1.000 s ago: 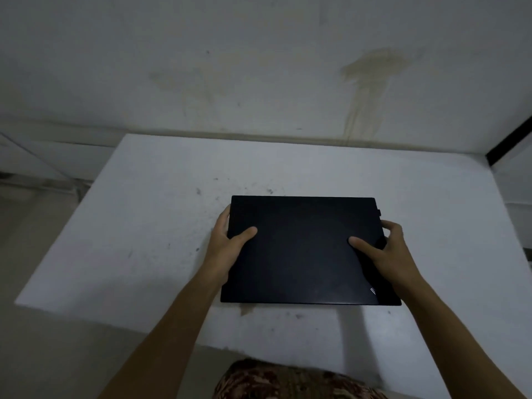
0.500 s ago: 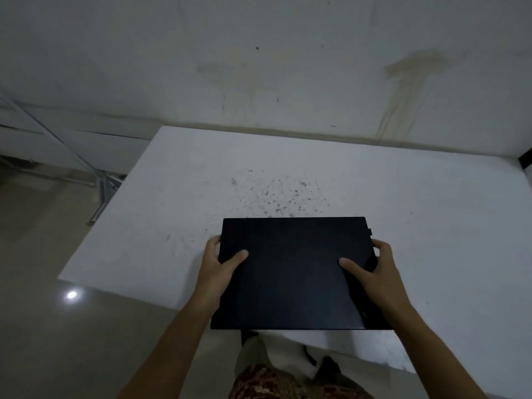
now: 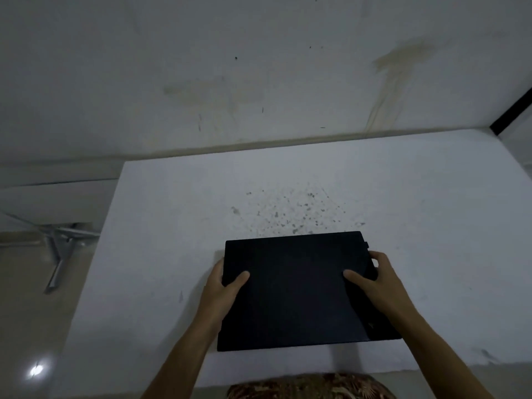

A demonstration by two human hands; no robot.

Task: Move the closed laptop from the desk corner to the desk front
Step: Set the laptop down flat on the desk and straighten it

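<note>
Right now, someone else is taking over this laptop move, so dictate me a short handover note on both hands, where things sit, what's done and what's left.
Left hand: gripping the left edge of the closed flat black laptop, thumb on the lid.
Right hand: gripping the right edge, thumb on top.
Laptop: over the white speckled desk top, near its front edge; whether it is resting or just lifted cannot be told.
Done: laptop brought to the desk front.
Left: set it flat if needed, release both hands.
</note>
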